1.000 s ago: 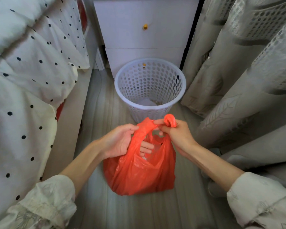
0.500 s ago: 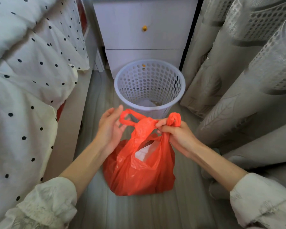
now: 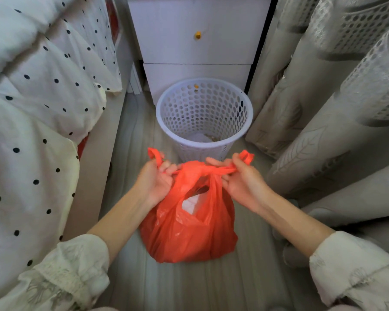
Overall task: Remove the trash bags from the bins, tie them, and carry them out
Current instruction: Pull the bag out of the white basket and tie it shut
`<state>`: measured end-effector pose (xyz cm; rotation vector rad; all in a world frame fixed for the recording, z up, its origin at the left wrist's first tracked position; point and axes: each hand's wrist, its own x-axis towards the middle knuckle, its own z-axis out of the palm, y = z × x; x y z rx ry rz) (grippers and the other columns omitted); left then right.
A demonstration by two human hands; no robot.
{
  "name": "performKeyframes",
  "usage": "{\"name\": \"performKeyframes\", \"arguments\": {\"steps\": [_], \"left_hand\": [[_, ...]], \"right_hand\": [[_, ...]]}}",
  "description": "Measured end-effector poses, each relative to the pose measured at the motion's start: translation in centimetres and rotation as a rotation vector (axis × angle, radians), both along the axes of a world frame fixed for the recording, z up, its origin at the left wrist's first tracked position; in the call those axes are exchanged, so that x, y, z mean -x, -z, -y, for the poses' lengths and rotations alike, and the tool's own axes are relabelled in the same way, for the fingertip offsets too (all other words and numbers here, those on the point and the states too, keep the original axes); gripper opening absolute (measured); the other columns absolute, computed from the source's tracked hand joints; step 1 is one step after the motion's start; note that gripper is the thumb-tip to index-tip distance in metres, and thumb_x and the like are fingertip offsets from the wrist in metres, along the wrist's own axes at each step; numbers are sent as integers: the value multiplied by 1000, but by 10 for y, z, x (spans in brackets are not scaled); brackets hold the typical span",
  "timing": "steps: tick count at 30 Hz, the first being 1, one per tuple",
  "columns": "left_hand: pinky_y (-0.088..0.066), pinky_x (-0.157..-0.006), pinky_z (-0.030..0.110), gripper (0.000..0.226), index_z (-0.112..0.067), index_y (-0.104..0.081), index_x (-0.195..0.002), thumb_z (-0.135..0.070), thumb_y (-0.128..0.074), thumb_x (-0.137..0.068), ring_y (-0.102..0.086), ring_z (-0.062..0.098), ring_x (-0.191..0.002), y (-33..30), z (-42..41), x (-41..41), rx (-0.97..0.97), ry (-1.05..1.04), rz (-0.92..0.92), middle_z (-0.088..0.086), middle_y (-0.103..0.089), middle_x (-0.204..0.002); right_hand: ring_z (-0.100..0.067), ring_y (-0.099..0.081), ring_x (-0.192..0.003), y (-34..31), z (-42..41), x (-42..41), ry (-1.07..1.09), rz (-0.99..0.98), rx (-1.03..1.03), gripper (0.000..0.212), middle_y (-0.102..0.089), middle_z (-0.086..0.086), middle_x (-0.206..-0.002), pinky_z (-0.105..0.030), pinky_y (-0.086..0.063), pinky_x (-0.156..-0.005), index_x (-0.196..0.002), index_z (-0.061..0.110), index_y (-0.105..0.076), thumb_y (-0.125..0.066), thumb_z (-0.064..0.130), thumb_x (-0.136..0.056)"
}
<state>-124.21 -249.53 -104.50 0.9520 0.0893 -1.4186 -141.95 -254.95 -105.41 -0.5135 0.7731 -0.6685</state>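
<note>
The red trash bag (image 3: 189,230) sits upright on the floor (image 3: 252,277) just in front of the white bin (image 3: 204,122). Its handles stretch sideways, left to right: left hand (image 3: 154,182) grips one, right hand (image 3: 240,180) the other.

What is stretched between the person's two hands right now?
In the head view, the orange bag's twisted handles stretch between the left hand and right hand, crossing above its mouth.
</note>
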Motion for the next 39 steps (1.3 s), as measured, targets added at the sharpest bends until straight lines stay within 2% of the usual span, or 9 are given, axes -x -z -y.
{"name": "performKeyframes", "arguments": {"steps": [3,6,17,20,22,26,30,34,39], "left_hand": [[-21,-29,9,40,-20,-28,-59,-15,-21,-98,-18,6,-20,20,-6,-26,-103,-66,94,-6,-20,-26],[-9,-29,11,39,-19,-20,-57,-9,-18,-94,-15,4,-19,39,-13,-42,-243,-79,256,-7,-18,-25],[-12,-37,1,40,-20,-16,-55,-6,-12,-92,-12,7,-19,64,-13,-51,-444,-187,354,-7,-13,-26],[-24,-37,8,24,-20,-25,-56,0,-28,-69,-26,9,-27,54,-5,-51,-301,-223,194,-4,-25,-38],[-45,-64,22,9,-17,-44,-72,-12,-36,-70,-53,14,-55,48,-6,-49,-166,-269,78,3,-49,-61],[-32,-98,43,30,-21,-52,-102,-41,-41,-83,-54,22,-107,50,-9,-27,-61,34,36,7,-61,-108],[-36,-83,29,20,-23,-60,-79,-35,-47,-87,-57,7,-87,49,10,-1,-70,388,268,-11,-70,-72],[-47,-86,28,24,-14,-61,-82,-20,-42,-96,-67,2,-70,50,18,25,-14,265,591,-8,-72,-66],[-50,-54,22,40,-15,-39,-64,-32,-28,-99,-45,9,-37,41,14,35,139,142,371,-8,-37,-39]], "right_hand": [[-16,-53,-39,11,13,20,241,-38,-246,71,-46,-1,-34,-35,-53,-70,-30,16,-37,-25,30,-99],[-11,-21,-19,24,20,40,320,-293,-315,52,-19,4,-23,-32,-38,-58,-47,17,-27,-22,25,-97],[-5,-15,-13,43,30,71,409,-602,-287,36,-20,3,-17,-27,-32,-53,-63,15,-26,-13,16,-97],[-6,-21,-16,46,40,73,498,-540,-252,38,-23,6,-21,-28,-35,-52,-63,17,-27,-20,28,-99],[-11,-36,-33,49,39,69,571,-389,-285,41,-35,-2,-39,-31,-44,-53,-64,17,-30,-30,40,-98],[-18,-54,-78,48,20,52,489,-271,-360,40,-52,-8,-81,-33,-53,-78,-78,10,-47,-50,49,-88],[-9,-58,-71,50,16,27,268,-478,-83,17,-62,2,-75,-23,-46,-65,-79,16,-58,-60,31,-86],[-17,-59,-85,58,11,18,165,-728,259,20,-66,-6,-92,-24,-45,-81,-100,0,-67,-53,11,-91],[-10,-62,-63,41,-2,6,159,-622,496,52,-63,4,-52,-23,-46,-75,-51,19,-49,-32,22,-100]]}}
